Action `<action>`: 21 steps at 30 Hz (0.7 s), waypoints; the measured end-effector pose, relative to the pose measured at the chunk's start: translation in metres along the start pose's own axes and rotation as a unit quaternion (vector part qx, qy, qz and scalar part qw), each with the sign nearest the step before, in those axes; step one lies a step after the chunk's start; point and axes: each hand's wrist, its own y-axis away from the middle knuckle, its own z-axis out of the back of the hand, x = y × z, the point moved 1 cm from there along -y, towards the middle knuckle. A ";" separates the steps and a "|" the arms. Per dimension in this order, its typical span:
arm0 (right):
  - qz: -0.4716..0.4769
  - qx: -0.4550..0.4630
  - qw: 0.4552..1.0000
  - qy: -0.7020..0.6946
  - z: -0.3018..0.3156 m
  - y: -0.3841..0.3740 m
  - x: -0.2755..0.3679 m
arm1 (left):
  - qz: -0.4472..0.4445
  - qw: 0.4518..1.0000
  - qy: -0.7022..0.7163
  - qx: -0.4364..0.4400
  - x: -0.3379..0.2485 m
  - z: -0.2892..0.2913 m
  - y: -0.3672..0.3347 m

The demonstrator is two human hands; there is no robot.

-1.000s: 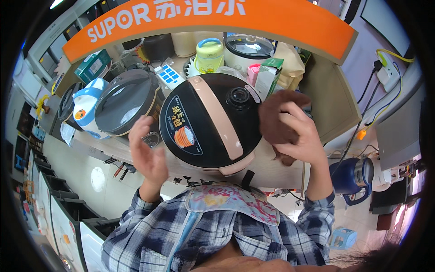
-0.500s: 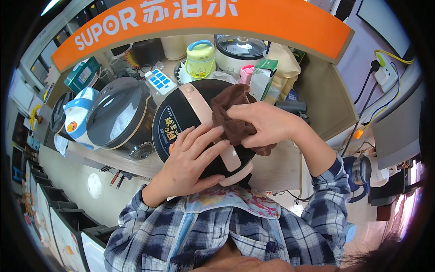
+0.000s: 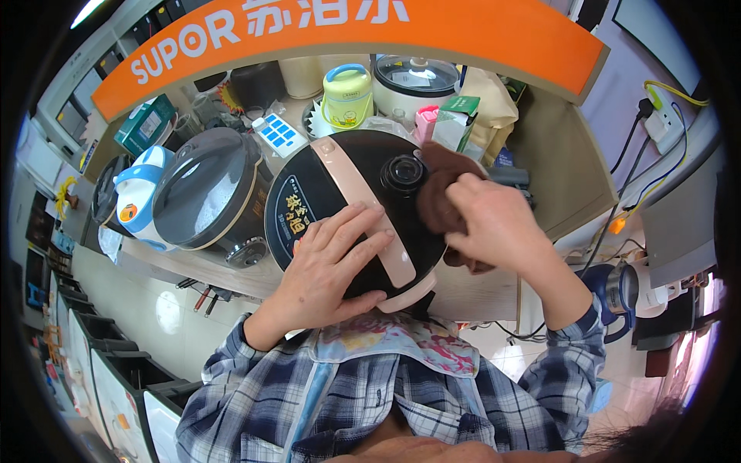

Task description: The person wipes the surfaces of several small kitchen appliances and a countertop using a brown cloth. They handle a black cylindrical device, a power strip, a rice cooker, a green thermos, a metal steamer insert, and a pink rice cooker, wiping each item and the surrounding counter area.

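Note:
A round black cooker lid (image 3: pixel 357 171) sits in front of me, with a pink handle strip (image 3: pixel 370 208) across it and a round black knob (image 3: pixel 404 172) right of the strip. My left hand (image 3: pixel 330 258) lies on the lid with its fingers outstretched, the tips resting on the strip. Bunched in the closed fingers of my right hand (image 3: pixel 498 216) is a brown cloth (image 3: pixel 441 185), which hangs against the right edge of the lid. Part of the cloth is hidden behind that hand.
Left of the cooker stand a large dark cooker (image 3: pixel 207 193) and a blue-and-white appliance (image 3: pixel 139 197). Behind it are a yellow-green pail (image 3: pixel 347 99), a white pot with a glass lid (image 3: pixel 417 81) and a green-and-white box (image 3: pixel 458 119). An orange sign board (image 3: pixel 463 31) spans the far side.
My right hand has moved right with the brown cloth, from the lid's top to its right edge, uncovering the black knob. My left hand stays on the lid.

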 end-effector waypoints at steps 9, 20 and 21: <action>-0.248 -0.170 0.891 -0.341 0.002 0.069 -0.072 | -0.005 1.000 0.020 0.003 0.000 0.000 -0.001; 0.068 0.037 0.973 -0.219 -0.009 0.003 0.004 | -0.013 1.000 0.025 0.002 0.002 0.001 -0.001; 0.064 0.009 0.974 -0.217 -0.014 0.001 -0.001 | -0.007 1.000 0.021 0.002 0.002 0.000 -0.001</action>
